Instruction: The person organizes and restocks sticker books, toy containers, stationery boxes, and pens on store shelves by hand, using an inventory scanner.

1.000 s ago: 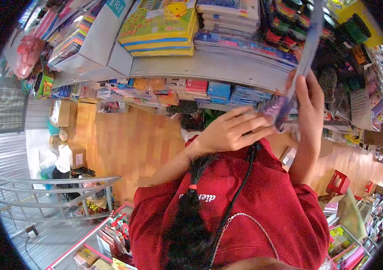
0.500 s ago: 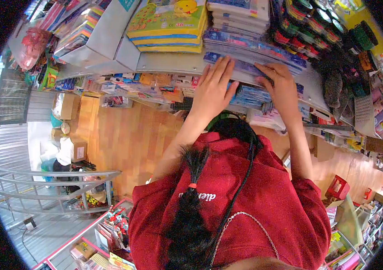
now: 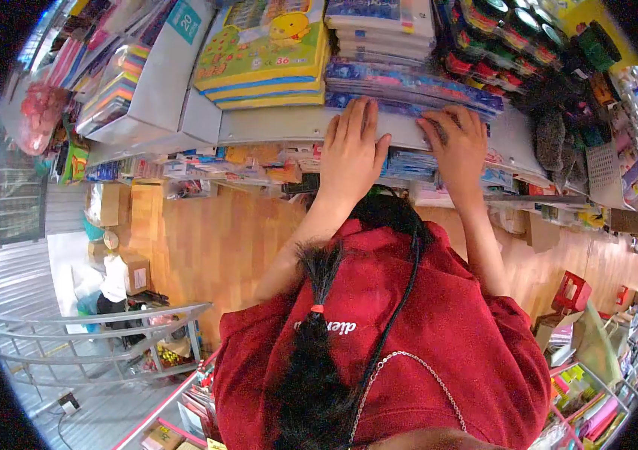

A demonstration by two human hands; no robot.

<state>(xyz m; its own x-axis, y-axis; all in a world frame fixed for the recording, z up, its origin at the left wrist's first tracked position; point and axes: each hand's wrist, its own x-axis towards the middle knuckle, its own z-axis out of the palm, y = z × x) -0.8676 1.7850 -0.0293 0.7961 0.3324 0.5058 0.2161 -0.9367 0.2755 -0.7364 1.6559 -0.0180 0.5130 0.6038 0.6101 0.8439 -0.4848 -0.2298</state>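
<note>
Several flat blue and purple packs [image 3: 416, 84] lie stacked on a grey shelf [image 3: 274, 126], set back a little from its front edge. My left hand [image 3: 350, 154] rests palm down at the stack's front, its fingers stretched out and the fingertips at the lowest pack. On the right side of the same stack, my right hand [image 3: 460, 154] has its fingers apart and slightly bent, with the fingertips at the pack's front edge. Neither hand holds anything. Beside the stack on the left is a pile of yellow chick-printed packs [image 3: 266, 52].
Behind the blue stack are white packs [image 3: 383, 37]. Dark-lidded containers [image 3: 510, 34] stand to the right, and a white box [image 3: 158, 82] of colourful items to the left. Below the shelf edge sit blue packets [image 3: 413, 163]. A metal railing [image 3: 101, 319] stands at lower left.
The lowest blue pack has slid back from the shelf's front edge, so a bare strip of shelf now shows before it. Both hands stay against it; the view has shifted slightly.
</note>
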